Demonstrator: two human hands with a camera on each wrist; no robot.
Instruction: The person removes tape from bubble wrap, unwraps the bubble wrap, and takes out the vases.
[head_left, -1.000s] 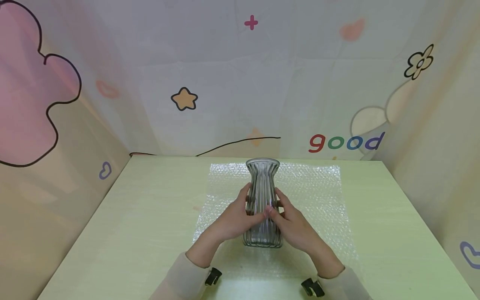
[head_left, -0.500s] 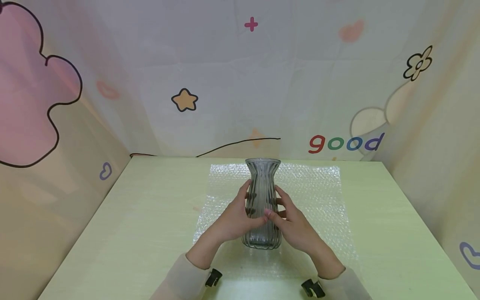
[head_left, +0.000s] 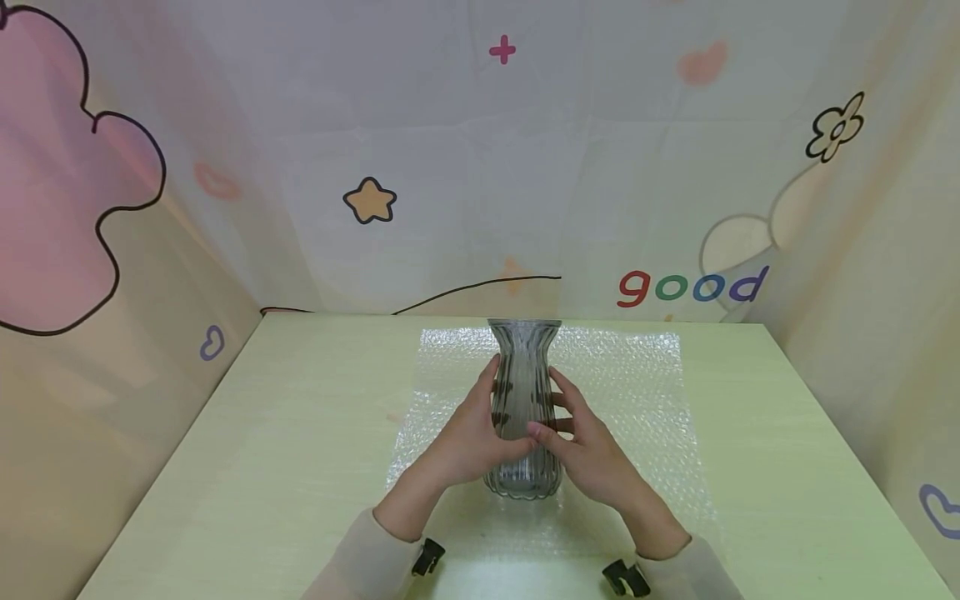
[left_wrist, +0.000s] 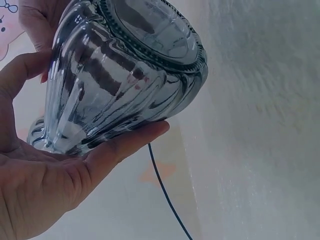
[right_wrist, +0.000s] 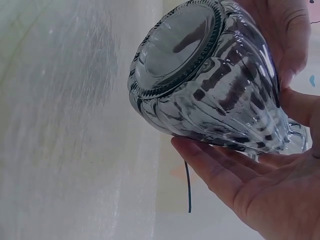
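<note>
A grey-tinted ribbed glass vase (head_left: 522, 367) with a flared mouth is held up between both hands over the bubble wrap (head_left: 630, 400). My left hand (head_left: 472, 433) grips its left side, thumb across the front and fingers round the back. From the right, my right hand (head_left: 588, 454) grips it the same way, the two thumbs nearly meeting. In the left wrist view the vase's round base (left_wrist: 155, 35) shows, raised off the surface, with left fingers (left_wrist: 135, 140) along its side. The right wrist view shows the base (right_wrist: 175, 50) too, with right fingers (right_wrist: 200, 157) beneath the body.
The bubble wrap lies flat on a pale green table (head_left: 285, 433). A printed cloth backdrop (head_left: 450, 150) rises behind the table and along both sides. Black clips (head_left: 428, 557) sit at the cuffs of the sleeves.
The vase has tilted slightly, so its mouth now appears edge-on instead of as an open oval. Both hands keep their grip and have barely moved.
</note>
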